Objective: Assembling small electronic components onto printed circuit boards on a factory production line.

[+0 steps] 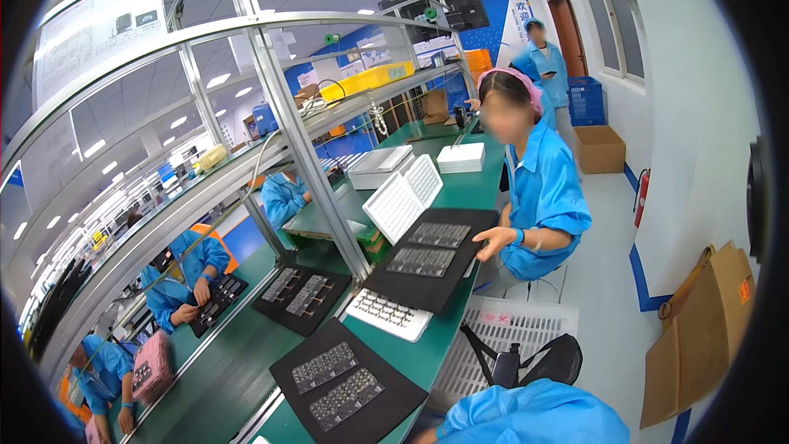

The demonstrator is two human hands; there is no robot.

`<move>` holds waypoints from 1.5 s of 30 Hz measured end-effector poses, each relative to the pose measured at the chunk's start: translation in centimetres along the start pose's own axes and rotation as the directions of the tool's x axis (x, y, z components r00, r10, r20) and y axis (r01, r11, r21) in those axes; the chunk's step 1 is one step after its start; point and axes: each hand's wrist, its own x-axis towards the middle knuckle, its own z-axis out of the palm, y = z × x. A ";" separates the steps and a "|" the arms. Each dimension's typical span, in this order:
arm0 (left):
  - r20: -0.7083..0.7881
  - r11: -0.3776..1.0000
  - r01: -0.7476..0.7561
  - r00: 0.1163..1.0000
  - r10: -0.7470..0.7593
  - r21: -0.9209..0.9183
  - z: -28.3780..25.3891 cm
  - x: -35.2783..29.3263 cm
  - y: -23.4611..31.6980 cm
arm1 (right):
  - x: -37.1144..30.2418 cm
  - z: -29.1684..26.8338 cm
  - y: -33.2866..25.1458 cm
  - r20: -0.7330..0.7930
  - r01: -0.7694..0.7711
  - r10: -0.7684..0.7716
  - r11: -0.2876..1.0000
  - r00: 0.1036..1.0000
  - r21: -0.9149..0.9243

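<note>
My blue right sleeve (534, 415) comes in at the lower edge, with only a bit of my right hand (426, 437) showing beside the bench. The fingers are cut off, so I cannot see whether they hold anything. My left hand is out of view. Nearest to my right hand lies a black mat (394, 395) carrying two grey panels of small parts, the upper panel (326, 366) and the lower panel (347, 400). Across the bench, a co-worker's hand (496, 242) holds the edge of another black mat (460, 279) with two similar panels.
A white tray of small parts (411, 325) sits partly under the co-worker's mat on the green bench (214, 395). A metal post (306, 140) rises from the bench. A white plastic crate (559, 321) bearing a black bag (563, 358) stands right of it.
</note>
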 end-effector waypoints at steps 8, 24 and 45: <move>-0.043 1.000 -0.010 0.999 0.009 -0.014 -0.4 -0.2 0.6 | 2.0 1.1 2.9 0.063 0.010 -0.004 0.995 0.998 -0.097; -0.074 0.999 -0.012 0.997 0.010 -0.035 -1.2 -0.8 0.6 | 3.4 1.3 4.3 0.052 0.036 -0.029 0.989 0.998 -0.146; -0.233 0.986 -0.122 0.968 0.092 -0.116 -6.1 -2.5 3.0 | 0.0 -2.2 1.6 -0.045 -0.053 0.048 0.993 0.998 -0.108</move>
